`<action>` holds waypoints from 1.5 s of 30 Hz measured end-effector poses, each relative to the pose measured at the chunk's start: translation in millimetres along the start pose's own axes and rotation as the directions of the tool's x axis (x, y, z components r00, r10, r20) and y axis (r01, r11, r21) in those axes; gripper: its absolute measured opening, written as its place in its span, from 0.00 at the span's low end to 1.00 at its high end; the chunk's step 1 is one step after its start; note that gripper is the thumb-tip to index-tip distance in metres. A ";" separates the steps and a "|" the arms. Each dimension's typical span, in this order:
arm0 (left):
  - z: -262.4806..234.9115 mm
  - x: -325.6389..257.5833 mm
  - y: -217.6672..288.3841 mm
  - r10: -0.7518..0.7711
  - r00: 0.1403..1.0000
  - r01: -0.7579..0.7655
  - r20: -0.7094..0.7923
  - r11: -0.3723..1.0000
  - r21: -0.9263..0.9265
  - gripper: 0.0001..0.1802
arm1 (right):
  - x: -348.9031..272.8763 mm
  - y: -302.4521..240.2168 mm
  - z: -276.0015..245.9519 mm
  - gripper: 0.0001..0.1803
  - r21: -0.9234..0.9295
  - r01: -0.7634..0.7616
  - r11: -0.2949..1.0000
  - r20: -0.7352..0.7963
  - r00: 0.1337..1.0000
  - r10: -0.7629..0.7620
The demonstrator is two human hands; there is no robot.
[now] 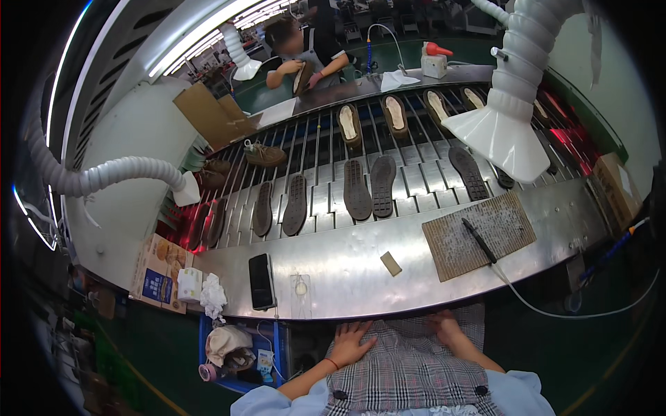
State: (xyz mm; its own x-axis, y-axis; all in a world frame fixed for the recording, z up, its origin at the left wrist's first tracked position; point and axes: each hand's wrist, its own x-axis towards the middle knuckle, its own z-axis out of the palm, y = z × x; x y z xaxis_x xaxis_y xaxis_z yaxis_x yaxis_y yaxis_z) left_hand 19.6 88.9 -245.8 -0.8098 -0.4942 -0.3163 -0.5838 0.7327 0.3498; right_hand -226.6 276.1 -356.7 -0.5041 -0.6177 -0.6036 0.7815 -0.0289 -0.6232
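My left hand (352, 343) lies flat, fingers spread, on the grey checked apron (406, 374) over my lap. To its right, my right hand (447, 328) rests on the same cloth with its fingers loosely bent and apart. No tool or shoe part shows in either hand. In front of me a metal ledge carries a ridged brown board (451, 253), with a black pen-shaped tool (479, 240) on a pale cord lying across it. A small tan block (390, 263) sits left of the board. Farther left are a black phone (261, 281) and a small clear tray (300, 291).
Beyond the ledge, a slatted conveyor bears dark soles (357, 191) and brown shoe uppers (395, 116). White hoses with nozzles (499, 142) hang at both sides. A blue crate (279, 347) and a carton (158, 270) stand left. Opposite, a person (309, 55) holds a shoe.
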 end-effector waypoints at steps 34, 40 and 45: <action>-8.1 -2.0 -12.4 0.094 0.991 -0.101 0.093 0.992 0.073 0.37 | -10.3 -0.5 11.7 0.07 -0.018 0.192 0.981 -0.062 0.979 -0.192; -8.1 -5.0 -16.7 0.138 0.990 -0.140 0.022 0.983 0.116 0.37 | -10.4 3.8 13.0 0.08 0.068 0.167 0.984 -0.094 0.983 -0.160; -7.7 -6.0 -18.8 0.140 0.990 -0.140 0.005 0.984 0.108 0.37 | -4.2 8.7 9.1 0.11 -0.014 0.106 0.994 -0.015 0.994 -0.107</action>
State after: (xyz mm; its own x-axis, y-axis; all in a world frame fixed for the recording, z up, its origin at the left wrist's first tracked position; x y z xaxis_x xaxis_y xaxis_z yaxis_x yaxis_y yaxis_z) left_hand 35.1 74.5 -243.7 -0.8835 -0.3843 -0.2680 -0.4548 0.8407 0.2938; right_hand -214.4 271.3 -355.1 -0.5898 -0.5996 -0.5409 0.7182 -0.0832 -0.6909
